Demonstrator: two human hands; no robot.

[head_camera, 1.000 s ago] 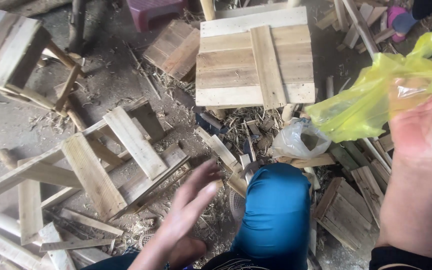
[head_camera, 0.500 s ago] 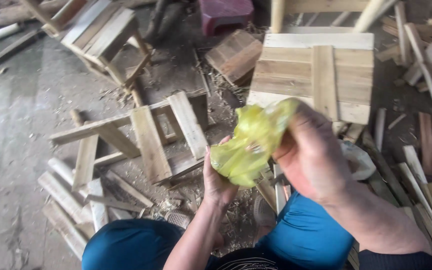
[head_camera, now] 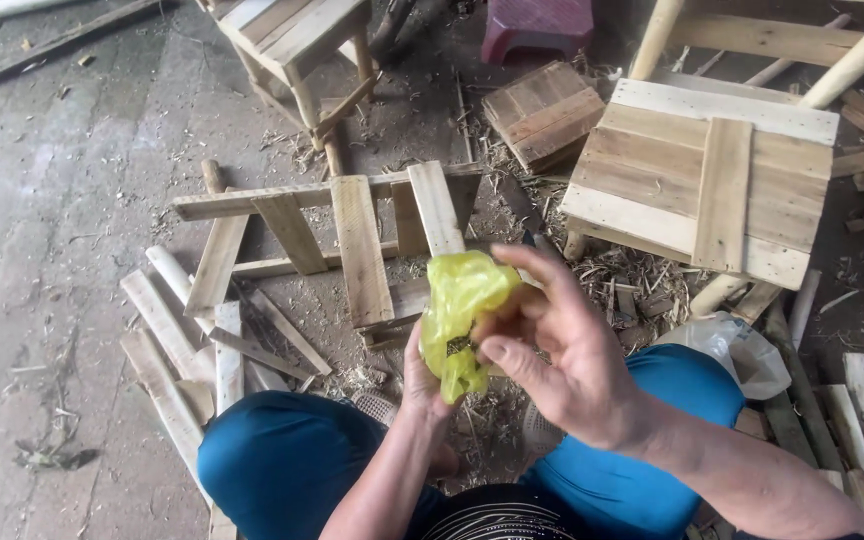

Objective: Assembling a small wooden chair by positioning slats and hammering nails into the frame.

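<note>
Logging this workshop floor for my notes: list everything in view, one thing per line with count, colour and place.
yellow plastic bag: one, yellow, crumpled between both hands, centre
slatted frame: one, pale wood, on the floor ahead
square wooden top: one, pale wood, right
small wooden panel: one, brown, top centre
wooden stool: one, pale, top
plastic stool: one, maroon, top edge
clear plastic bag: one, whitish, by the right knee
loose slats: several, pale, left floor
trousers: blue, bottom
left hand: under the bag
right hand: pinching the bag
</note>
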